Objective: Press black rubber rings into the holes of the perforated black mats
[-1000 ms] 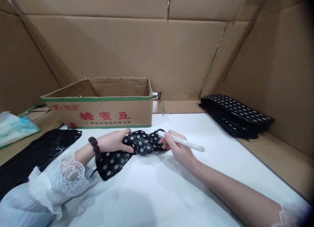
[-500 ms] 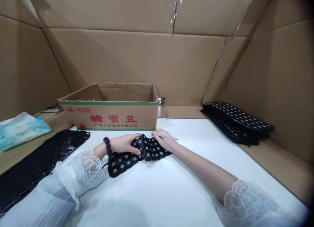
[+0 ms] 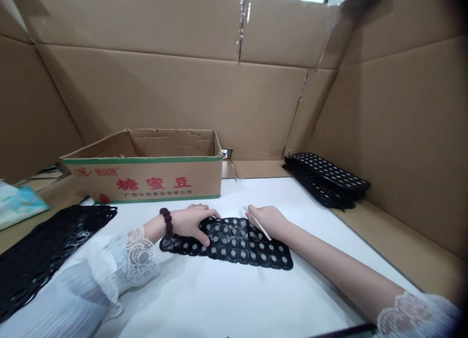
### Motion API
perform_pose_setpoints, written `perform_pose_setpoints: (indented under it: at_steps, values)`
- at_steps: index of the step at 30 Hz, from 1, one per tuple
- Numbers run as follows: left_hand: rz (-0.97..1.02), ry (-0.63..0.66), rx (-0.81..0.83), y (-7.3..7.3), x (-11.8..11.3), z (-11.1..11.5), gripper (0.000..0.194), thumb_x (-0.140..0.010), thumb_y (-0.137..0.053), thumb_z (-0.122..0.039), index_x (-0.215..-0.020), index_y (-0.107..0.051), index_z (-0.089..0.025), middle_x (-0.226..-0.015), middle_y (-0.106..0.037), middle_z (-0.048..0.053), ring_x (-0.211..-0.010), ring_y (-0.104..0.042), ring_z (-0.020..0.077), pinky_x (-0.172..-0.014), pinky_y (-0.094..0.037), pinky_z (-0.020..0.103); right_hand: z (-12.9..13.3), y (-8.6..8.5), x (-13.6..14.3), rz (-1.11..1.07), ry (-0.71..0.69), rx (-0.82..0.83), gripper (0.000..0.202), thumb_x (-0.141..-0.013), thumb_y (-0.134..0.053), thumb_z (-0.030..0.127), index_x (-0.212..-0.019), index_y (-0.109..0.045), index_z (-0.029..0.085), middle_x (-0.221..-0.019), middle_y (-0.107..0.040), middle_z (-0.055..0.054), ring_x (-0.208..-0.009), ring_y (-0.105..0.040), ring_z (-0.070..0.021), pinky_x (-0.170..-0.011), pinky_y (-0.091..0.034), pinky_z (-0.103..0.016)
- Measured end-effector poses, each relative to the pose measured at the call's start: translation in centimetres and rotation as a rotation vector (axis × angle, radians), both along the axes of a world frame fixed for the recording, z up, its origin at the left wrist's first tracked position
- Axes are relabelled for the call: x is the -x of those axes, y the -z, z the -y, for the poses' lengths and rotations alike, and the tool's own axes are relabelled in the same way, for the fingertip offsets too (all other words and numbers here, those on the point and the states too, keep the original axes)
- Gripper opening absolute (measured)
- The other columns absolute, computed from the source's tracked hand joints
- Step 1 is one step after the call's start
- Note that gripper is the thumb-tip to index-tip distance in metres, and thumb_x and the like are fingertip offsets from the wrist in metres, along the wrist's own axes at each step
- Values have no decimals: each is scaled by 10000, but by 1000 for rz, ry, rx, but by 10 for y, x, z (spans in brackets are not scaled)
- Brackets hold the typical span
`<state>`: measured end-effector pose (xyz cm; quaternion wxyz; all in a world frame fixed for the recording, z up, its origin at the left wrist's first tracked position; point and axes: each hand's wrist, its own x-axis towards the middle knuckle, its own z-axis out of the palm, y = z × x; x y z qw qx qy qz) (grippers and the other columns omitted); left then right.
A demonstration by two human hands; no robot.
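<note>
Under both hands [image 3: 192,222] lies the black dotted sheet [image 3: 234,243].

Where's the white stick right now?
Head view: white stick is in the right hand, over the black dotted mat at centre.

A perforated mat [image 3: 234,243] lies flat on the table [image 3: 226,299], near its middle. The left hand [image 3: 192,222] rests on the mat's left end and the right hand [image 3: 266,220] on its far edge to the right, with a thin stick [image 3: 257,223] in it. Behind the mat stands an open cardboard box [image 3: 146,169]. Left of the mat, well apart, a heap of mats [image 3: 47,250] lies along the table's left edge, with a packet [image 3: 18,206] behind it. To the far right, a stack of mats [image 3: 325,179] lies against the cardboard wall [image 3: 395,133].
</note>
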<state>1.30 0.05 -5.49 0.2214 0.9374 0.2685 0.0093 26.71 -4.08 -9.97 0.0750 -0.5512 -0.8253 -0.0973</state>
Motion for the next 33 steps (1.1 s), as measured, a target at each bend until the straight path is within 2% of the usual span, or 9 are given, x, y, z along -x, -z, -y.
perform_pose_setpoints:
  at_steps: [2, 5, 9, 12, 15, 18, 22, 27, 33]
  values:
    - [35, -23, 14, 1, -13, 0, 478, -658, -582, -506, -1044, -510, -233, -981, -563, 45, -920, -492, 227, -812, -358, 315, -1, -5, -5, -22, -16, -15, 235, -864, -338, 308, -776, -508, 171, -597, -607, -73, -560, -560, -181, -528, -296, -254]
    - [147, -154, -3, 13, -30, 5, 304, -810, -373, -455, -864, -502, -186, -837, -573, 46, -753, -512, 186, -688, -384, 289, -2, -12, -1, -133, -16, -44, 269, -865, -328, 310, -725, -512, 174, -638, -589, -57, -620, -548, -163, -586, -335, -255]
    - [277, -275, -23, 33, -38, 13, 185, -836, -324, -350, -828, -423, -194, -769, -552, 27, -712, -496, 176, -668, -373, 290, 0, -13, 17, -711, -52, 44, 384, -882, -265, 334, -625, -504, 178, -722, -556, -21, -736, -534, -126, -717, -375, -242]
    - [342, -303, 49, 39, -36, 14, 153, -837, -311, -320, -822, -403, -200, -761, -525, 5, -715, -482, 162, -683, -367, 284, 3, -8, 23, -942, -27, 219, 409, -866, -287, 350, -567, -503, 173, -727, -562, -13, -779, -531, -136, -769, -374, -257]
    - [378, -342, 152, 38, -36, 11, 145, -826, -319, -312, -766, -387, -199, -728, -479, -17, -716, -449, 149, -682, -363, 271, 9, -4, 21, -977, 28, 314, 412, -851, -306, 361, -542, -505, 175, -682, -562, -9, -755, -524, -153, -740, -375, -269]
    - [409, -356, 218, 37, -37, 9, 228, -840, -288, -360, -698, -355, -195, -688, -431, -28, -691, -414, 137, -664, -360, 258, 15, -4, 18, -974, 23, 344, 390, -846, -323, 357, -558, -519, 181, -683, -565, -6, -732, -519, -154, -724, -374, -273]
    - [365, -316, 177, 36, -39, 11, 297, -830, -329, -442, -679, -372, -189, -663, -426, -34, -654, -406, 130, -631, -351, 249, 16, -5, 21, -975, -56, 356, 375, -847, -336, 301, -536, -509, 182, -721, -551, -3, -735, -517, -136, -763, -372, -271]
    - [346, -260, 141, 32, -39, 15, 270, -861, -285, -374, -731, -436, -191, -726, -491, -19, -715, -459, 140, -686, -365, 254, 14, -5, 22, -993, -83, 305, 397, -852, -340, 300, -507, -495, 180, -716, -532, -13, -792, -507, -147, -812, -360, -286]
    - [358, -290, 166, 33, -41, 20, 254, -868, -276, -363, -791, -454, -199, -782, -521, -10, -765, -480, 152, -727, -372, 263, 18, -13, 21, -1061, -86, 312, 385, -858, -340, 333, -548, -508, 177, -717, -557, -5, -771, -520, -143, -803, -363, -277]
